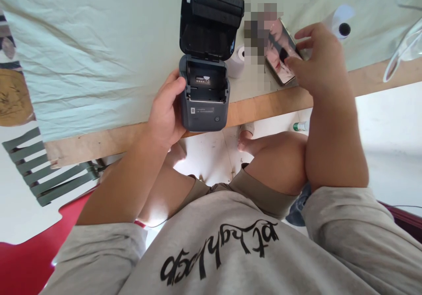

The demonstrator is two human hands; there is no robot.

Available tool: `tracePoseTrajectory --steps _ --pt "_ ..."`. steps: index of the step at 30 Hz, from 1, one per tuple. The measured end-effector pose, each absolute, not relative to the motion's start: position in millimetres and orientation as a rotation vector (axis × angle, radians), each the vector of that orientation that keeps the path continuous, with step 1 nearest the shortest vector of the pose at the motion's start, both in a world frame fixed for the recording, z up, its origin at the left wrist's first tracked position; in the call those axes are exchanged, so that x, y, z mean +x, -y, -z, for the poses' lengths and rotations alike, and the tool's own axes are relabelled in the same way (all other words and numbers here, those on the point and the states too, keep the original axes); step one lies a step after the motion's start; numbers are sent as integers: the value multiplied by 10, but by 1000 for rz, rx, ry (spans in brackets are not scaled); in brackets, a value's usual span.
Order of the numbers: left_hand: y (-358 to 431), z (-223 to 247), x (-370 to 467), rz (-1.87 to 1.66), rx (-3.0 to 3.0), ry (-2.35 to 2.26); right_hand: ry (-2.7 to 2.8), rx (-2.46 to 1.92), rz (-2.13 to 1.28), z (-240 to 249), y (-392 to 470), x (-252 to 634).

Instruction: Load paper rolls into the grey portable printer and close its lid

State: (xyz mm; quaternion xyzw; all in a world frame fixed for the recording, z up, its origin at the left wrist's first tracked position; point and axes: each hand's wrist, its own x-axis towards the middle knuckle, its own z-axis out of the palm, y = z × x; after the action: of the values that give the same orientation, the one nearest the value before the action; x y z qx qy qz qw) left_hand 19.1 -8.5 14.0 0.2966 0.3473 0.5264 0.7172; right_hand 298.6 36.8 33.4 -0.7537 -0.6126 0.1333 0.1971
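My left hand [168, 108] grips the left side of a dark grey portable printer [205, 115], its black lid raised and its paper bay showing with no roll inside. Beside the printer, partly behind it, stands a white paper roll [235, 64]. To the right a phone [279, 60] lies on the cloth with a picture on its screen. My right hand [316, 57] is at the phone's right edge, fingers apart, thumb over the screen, holding nothing. Another white roll [339, 22] with a dark core is just beyond that hand.
A pale green cloth [99, 44] covers the table, with a bare wooden front edge [99, 144]. White-rimmed glasses or a similar clear item [400, 51] lie at the far right. A green slatted chair [33, 167] is at the left, a red seat [29, 264] below it.
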Motion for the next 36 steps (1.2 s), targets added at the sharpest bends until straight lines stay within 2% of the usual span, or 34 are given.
tracePoseTrajectory --steps 8,14,36 --pt "98 -159 205 -1194 619 -722 1652 -2309 -633 -493 -264 2864" --pt "89 -167 190 -1172 616 -732 1505 -2269 -765 -516 -247 2824" --pt "92 -181 210 -1174 636 -787 1578 -2162 -592 -370 -279 2891"
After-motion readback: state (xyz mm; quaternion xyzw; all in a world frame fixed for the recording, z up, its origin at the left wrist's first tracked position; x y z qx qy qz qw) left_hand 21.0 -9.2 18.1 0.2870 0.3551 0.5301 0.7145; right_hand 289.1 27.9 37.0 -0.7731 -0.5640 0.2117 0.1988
